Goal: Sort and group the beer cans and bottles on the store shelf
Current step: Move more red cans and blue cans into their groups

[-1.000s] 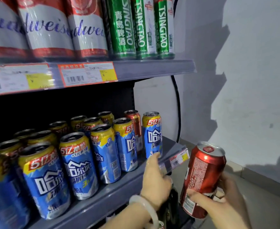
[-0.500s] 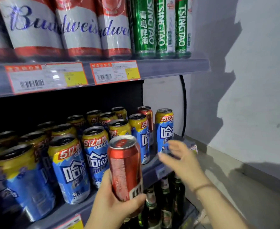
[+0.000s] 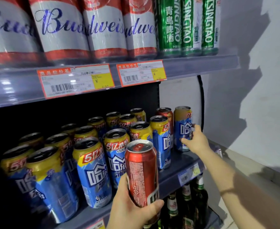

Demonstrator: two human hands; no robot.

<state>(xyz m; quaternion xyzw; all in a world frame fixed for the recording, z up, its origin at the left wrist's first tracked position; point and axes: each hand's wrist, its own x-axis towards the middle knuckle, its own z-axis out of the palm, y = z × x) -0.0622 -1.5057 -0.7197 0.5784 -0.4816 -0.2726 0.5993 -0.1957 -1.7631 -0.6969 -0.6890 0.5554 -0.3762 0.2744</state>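
1. Fingers (image 3: 154, 206) of the left hand (image 3: 132, 207) curl round a red can (image 3: 141, 171), held upright at lower centre of the frame, in front of the middle shelf (image 3: 174, 177).
2. Right hand (image 3: 196, 140), at centre right, reaches to the blue-and-yellow can (image 3: 182, 128) at the right end of the middle shelf; its thumb and fingers wrap the can's lower side, gripping it.
3. Just left of that can and slightly behind stands another red can (image 3: 165, 113), among the blue ones.
4. Rows of blue-and-yellow cans (image 3: 93, 172) fill the middle shelf from lower left to centre, several deep, all upright.
5. Upper shelf (image 3: 202, 66) carries red-and-white Budweiser cans (image 3: 61, 30) across the upper left and three green Tsingtao cans (image 3: 187, 25) at upper right; two price tags (image 3: 76, 80) sit on its front edge.
6. Green glass bottles (image 3: 200, 194) stand on the shelf below, at lower right.
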